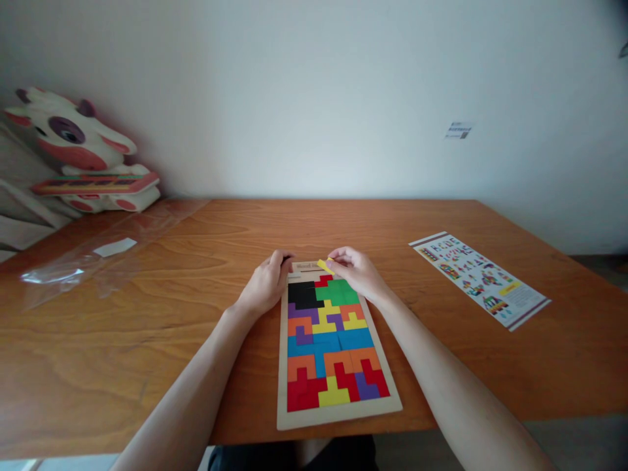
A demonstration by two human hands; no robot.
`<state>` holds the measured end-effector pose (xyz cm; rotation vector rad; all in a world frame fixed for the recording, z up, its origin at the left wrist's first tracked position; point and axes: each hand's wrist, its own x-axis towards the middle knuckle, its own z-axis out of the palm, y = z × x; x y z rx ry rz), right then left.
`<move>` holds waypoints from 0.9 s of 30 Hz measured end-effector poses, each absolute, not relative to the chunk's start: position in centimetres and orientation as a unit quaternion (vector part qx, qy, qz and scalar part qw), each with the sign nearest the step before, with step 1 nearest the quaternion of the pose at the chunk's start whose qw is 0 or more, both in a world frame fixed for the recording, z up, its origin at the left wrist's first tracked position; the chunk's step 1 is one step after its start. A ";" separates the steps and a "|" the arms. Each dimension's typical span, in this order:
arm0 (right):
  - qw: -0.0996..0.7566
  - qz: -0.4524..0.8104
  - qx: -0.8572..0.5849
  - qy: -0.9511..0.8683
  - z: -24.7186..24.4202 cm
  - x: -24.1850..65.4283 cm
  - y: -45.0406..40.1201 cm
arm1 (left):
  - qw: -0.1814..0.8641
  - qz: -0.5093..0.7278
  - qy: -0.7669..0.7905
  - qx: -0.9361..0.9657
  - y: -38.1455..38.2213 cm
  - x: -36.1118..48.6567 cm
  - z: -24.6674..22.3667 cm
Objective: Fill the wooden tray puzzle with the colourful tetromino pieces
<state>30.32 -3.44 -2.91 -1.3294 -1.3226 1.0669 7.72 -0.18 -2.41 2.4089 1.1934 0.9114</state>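
Note:
A wooden puzzle board (339, 418) lies on the table before me, filled with red, blue, orange, purple, green, yellow and black block-shaped pieces. My right hand (360, 271) is above its upper right corner, pinching a yellow puzzle piece (324, 265) between thumb and fingers. Beside the upper left corner, my left hand (267, 281) is closed with curled fingers. A small black piece (285, 260) shows between those fingers, its shape mostly hidden. Near the board's top edge, a red piece (324, 281) sits between the black area (303, 296) and the green pieces (338, 292).
On the wooden table (235, 226), a printed pattern sheet (481, 278) lies to the right. Clear plastic wrapping (63, 278) with a white label is on the left. Behind it stands a cow-shaped toy keyboard (93, 157). A wall (324, 98) rises along the far edge.

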 end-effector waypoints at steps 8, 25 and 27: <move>0.476 0.433 -0.543 -0.540 -3.1 30.2 -3.3 | 0.116 0.238 0.330 0.906 -0.6 7.9 -2.7; 0.460 0.410 -0.557 -0.556 -3.4 30.1 -3.3 | 0.242 0.228 0.369 0.868 -0.8 8.4 -2.0; 0.459 0.408 -0.559 -0.558 -3.5 30.2 -3.2 | 0.252 0.225 0.383 0.860 -0.8 8.4 -2.0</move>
